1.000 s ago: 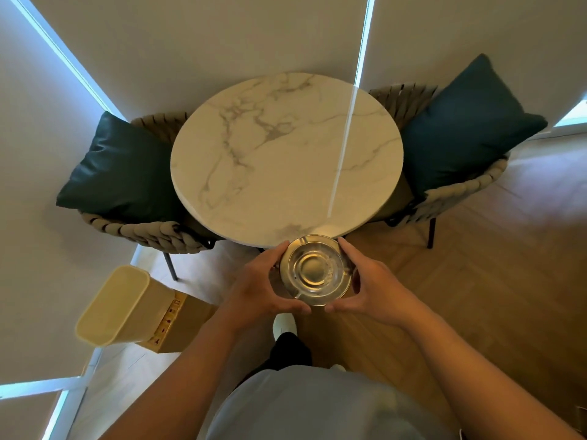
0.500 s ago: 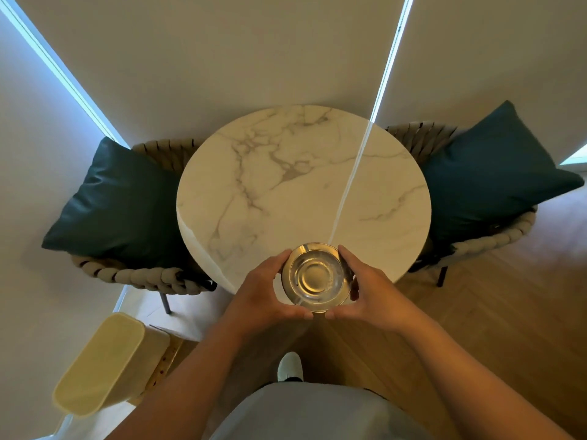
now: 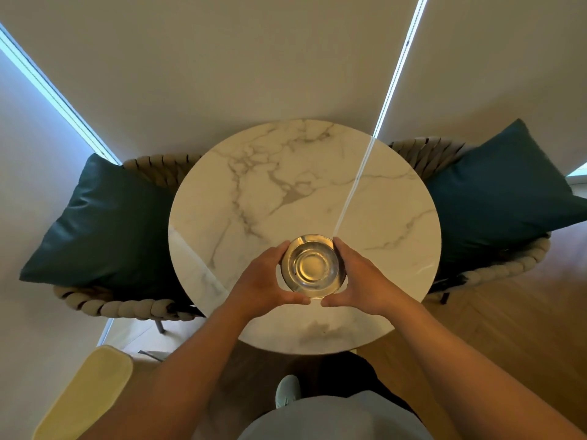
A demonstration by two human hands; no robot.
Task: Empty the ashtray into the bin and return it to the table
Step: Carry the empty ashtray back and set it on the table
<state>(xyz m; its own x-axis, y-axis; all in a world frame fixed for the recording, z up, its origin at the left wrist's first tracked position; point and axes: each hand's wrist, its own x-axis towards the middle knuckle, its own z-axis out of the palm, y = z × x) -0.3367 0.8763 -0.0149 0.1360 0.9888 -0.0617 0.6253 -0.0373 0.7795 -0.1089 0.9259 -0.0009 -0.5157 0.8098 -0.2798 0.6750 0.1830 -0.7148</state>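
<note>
In the head view, a round white marble-topped table with grey veining [image 3: 305, 192] spread beneath and beyond both hands, its surface bare apart from a thin bright streak of light running diagonally away past the right hand's fingertips. Out past the left hand sat a dark teal smooth cushion [image 3: 101, 223] on a woven rope-backed chair [image 3: 127, 308], and out past the right hand a second teal cushion [image 3: 495, 198] on a matching woven chair [image 3: 508, 265]. Behind and below the left forearm stood a pale yellow plastic bin [image 3: 85, 395], well apart from the hands, on the wooden floor. Nothing lay between the hands and the tabletop. The round shiny metal ashtray with a glassy bowl [image 3: 313, 266] sat between the two hands over the near half of the table, mouth facing straight up, its round form having no long axis; whether it touched the marble could not be told. The left hand [image 3: 266, 285] and right hand [image 3: 359, 284] cupped its rim from either side, fingers curved, thumbs nearly meeting on the near side.
</note>
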